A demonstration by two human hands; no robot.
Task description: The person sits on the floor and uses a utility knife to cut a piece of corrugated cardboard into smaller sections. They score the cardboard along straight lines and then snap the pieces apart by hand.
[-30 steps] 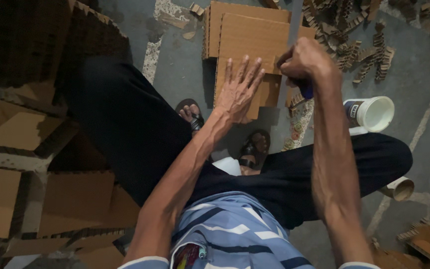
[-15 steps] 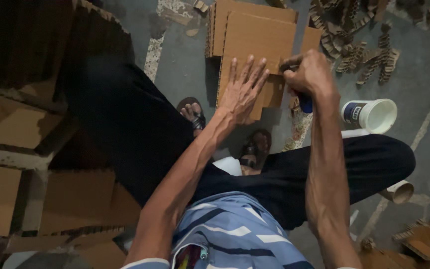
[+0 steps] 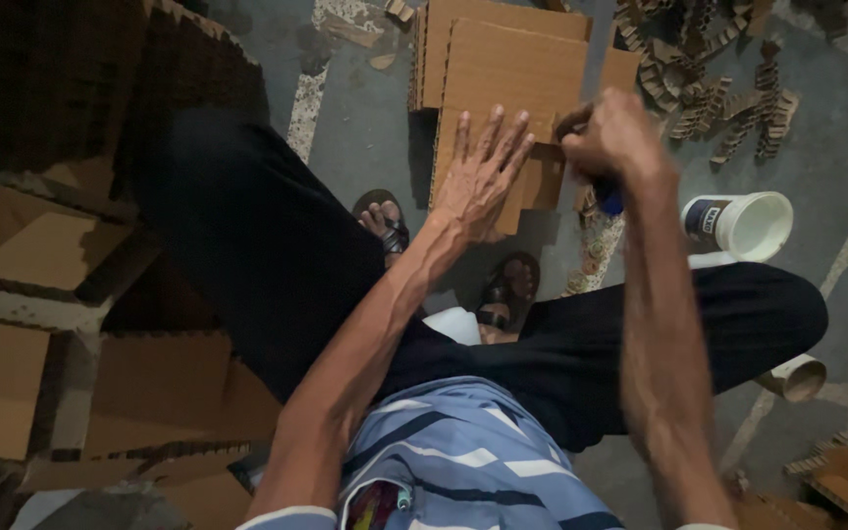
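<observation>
- The left hand (image 3: 481,177) lies open and flat, fingers spread, pressing on the top cardboard sheet (image 3: 512,74) of a stack on the floor just beyond the person's feet.
- The right hand (image 3: 612,137) is closed in a fist at the right edge of that sheet, gripping a small tool with a blue end (image 3: 610,201); what kind of tool it is cannot be made out.
- Judged from this, work on the top sheet is under way: the sheet is held down and the tool is at its edge, but no finished mark or cut shows.
- Much cardboard lies about: flat pieces (image 3: 61,250) to the near left, and cut strips (image 3: 728,108) to the far right.
- A white tub (image 3: 743,224) lies on its side to the right of the fist, near the right knee.
- The tool's tip is hidden by the fist, and the stack's far edge is cut off by the frame.
- The left side is dim, so its piles are hard to tell apart.
</observation>
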